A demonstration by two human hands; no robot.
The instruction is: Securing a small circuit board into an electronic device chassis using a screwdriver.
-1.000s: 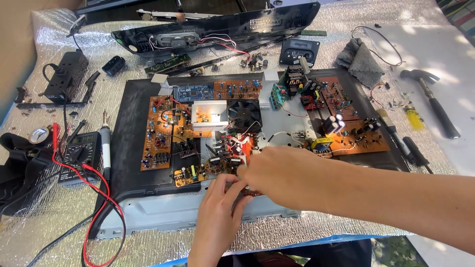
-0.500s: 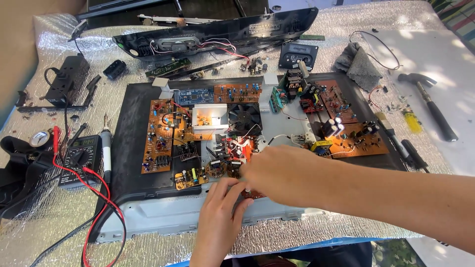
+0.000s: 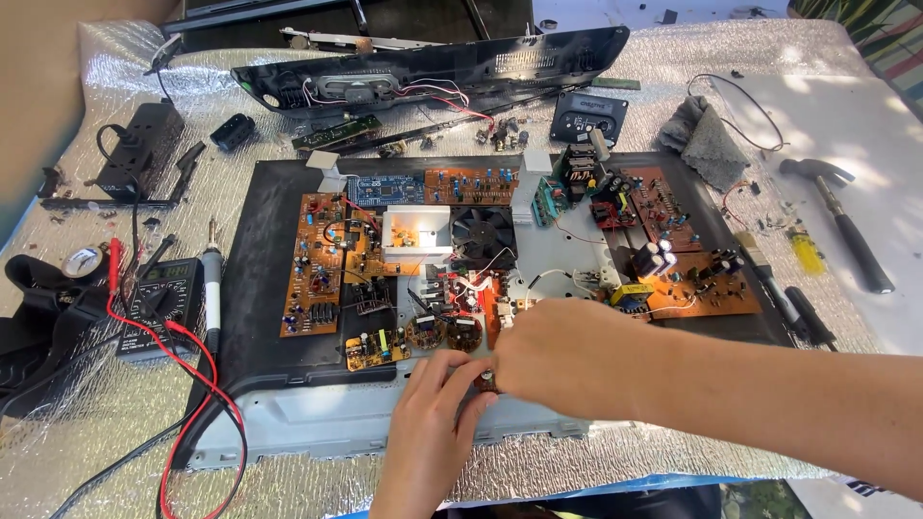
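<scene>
A small dark part (image 3: 486, 378) at the front edge of the opened chassis (image 3: 288, 423) is pinched between the curled fingertips of the left hand (image 3: 433, 418) and the right hand (image 3: 562, 360), just below the orange circuit boards (image 3: 317, 264) on the foil-covered surface (image 3: 115, 442).

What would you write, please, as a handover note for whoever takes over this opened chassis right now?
Left hand: fingertips pinching a small part at the near edge of the circuit boards; the part itself is hidden.
Right hand: closed over the same spot, beside the left.
Opened chassis lies flat on the foil-covered table, boards exposed.
Multimeter and soldering iron lie untouched to the left; hammer to the right.
Progress on the part cannot be judged.
</scene>
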